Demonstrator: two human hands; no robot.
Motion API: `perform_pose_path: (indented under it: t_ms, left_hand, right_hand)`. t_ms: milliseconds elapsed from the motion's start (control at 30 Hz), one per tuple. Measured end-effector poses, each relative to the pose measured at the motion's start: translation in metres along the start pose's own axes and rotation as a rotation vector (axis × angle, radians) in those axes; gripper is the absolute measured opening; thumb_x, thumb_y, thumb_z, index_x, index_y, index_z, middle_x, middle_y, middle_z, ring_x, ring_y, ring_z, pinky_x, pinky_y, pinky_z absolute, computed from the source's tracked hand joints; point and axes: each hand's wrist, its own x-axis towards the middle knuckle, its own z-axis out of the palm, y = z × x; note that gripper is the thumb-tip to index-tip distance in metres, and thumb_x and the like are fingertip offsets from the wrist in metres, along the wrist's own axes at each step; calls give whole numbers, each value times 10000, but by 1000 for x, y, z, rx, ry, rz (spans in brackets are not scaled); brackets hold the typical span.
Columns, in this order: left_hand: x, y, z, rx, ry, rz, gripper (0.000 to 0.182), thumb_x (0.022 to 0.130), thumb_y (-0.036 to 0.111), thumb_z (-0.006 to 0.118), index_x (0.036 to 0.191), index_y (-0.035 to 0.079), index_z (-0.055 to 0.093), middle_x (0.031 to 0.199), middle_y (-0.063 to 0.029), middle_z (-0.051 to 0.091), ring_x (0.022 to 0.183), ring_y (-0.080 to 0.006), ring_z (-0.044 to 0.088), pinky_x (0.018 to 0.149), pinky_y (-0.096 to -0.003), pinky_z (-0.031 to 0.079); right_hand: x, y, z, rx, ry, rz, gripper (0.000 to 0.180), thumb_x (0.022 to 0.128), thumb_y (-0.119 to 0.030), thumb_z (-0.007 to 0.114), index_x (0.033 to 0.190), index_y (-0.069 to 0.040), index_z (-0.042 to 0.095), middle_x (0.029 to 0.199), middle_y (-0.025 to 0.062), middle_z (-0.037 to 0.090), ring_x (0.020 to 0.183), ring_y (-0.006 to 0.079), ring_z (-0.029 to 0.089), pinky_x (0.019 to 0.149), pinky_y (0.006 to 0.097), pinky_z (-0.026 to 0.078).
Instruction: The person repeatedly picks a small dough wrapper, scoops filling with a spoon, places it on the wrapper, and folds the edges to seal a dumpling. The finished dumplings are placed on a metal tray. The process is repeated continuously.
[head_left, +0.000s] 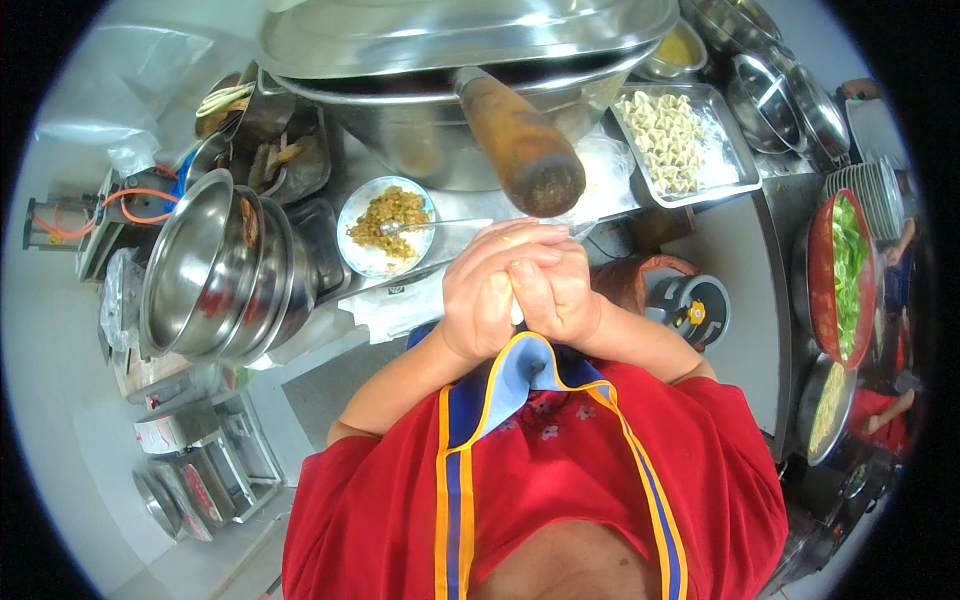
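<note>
My left hand (476, 300) and my right hand (556, 289) are clasped together before my chest, thumbs side by side. A small pale piece, apparently dough (517, 312), shows between the thumbs; the fingers hide the rest. Just beyond my left hand lies a round plate (345, 229) with a chopped brownish-green filling (388, 214). A metal spoon (439, 223) rests in it, its handle reaching towards my hands. Farther off to the right, a rectangular steel tray (726, 161) holds rows of folded dumplings (666, 142) at its left side.
A big steel pot (405, 146) with a lid (465, 34) stands ahead. From under the lid, a thick wooden handle (517, 139) juts towards me. Nested steel bowls (187, 262) lean at left. At right are a gas cylinder (716, 304), a red basket (820, 274) of greens and a co-worker's arm (889, 411).
</note>
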Motion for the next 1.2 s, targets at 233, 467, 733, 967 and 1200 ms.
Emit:
perform_pose_path:
  t_ms: [233, 467, 733, 967, 1200]
  left_hand:
    - [-10, -14, 5, -36, -15, -230, 457, 935, 259, 264, 978, -39, 607, 1000, -200, 635, 897, -305, 608, 822, -387, 468]
    - [-11, -47, 19, -420, -52, -800, 566, 964, 375, 329, 1393, 7, 294, 1274, -141, 497, 937, -206, 560, 819, -318, 442]
    - [-34, -50, 23, -509, -113, -1051, 476, 981, 327, 311, 1300, -13, 407, 1290, -187, 481, 1071, -288, 563, 949, -385, 414]
    - [-26, -50, 46, -424, -152, -1165, 529, 969, 382, 318, 1229, -49, 482, 1212, -171, 550, 1042, -242, 578, 942, -358, 406]
    - [-12, -36, 75, -355, -11, -1285, 375, 955, 244, 432, 1173, -43, 536, 1145, -152, 590, 997, -221, 585, 917, -338, 421]
  right_hand:
    - [-4, 10, 15, 182, 101, 219, 243, 906, -126, 519, 744, 11, 637, 646, 133, 614, 575, 211, 620, 521, 332, 471]
    - [-6, 60, -22, 766, 99, 1064, 497, 965, -430, 384, 806, -17, 609, 656, 56, 595, 470, 108, 496, 434, 220, 398]
    - [-66, 154, -170, 701, 482, 1173, 313, 925, -323, 515, 1023, -28, 555, 843, 80, 602, 661, 98, 513, 540, 208, 403]
    - [-61, 252, -338, 394, 602, 1083, 295, 841, -53, 561, 1126, 19, 535, 915, 66, 570, 832, 173, 581, 732, 260, 487]
    - [-73, 293, -372, -179, 244, 1216, 419, 776, -169, 678, 1155, -19, 583, 994, 60, 632, 858, 133, 581, 740, 270, 463]
